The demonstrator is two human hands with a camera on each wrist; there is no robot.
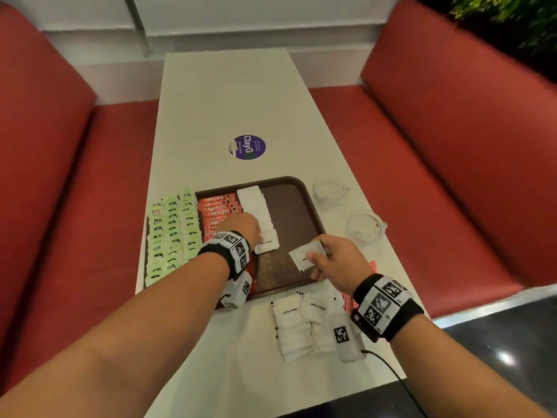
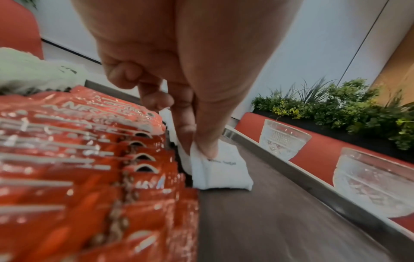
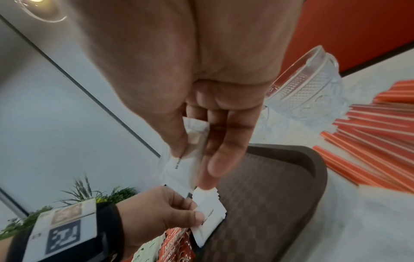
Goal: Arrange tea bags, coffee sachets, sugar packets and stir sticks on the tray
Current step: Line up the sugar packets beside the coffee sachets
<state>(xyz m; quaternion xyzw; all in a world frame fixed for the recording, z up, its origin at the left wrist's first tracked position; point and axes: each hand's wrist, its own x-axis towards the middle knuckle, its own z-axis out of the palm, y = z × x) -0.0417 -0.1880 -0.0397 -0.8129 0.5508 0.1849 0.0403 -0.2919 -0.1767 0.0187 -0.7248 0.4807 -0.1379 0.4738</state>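
On the brown tray [image 1: 301,212] lie rows of green tea bags [image 1: 173,233], red coffee sachets [image 1: 218,209] and an overlapping line of white sugar packets [image 1: 256,209]. My left hand [image 1: 259,236] pinches the nearest packet of that line [image 2: 215,166] between thumb and forefinger. Over the tray's near right corner, my right hand [image 1: 315,260] holds a single sugar packet [image 1: 304,256] between thumb and fingers [image 3: 212,159]. Loose sugar packets [image 1: 298,324] lie on the table before the tray. Orange stir sticks [image 3: 369,141] lie right of the tray, largely hidden behind my right hand in the head view.
Two cut-glass cups [image 1: 330,191] [image 1: 364,226] stand on the white table to the right of the tray. A purple round sticker [image 1: 247,147] sits farther back. Red bench seats flank the table. The tray's right half [image 2: 268,212] is bare.
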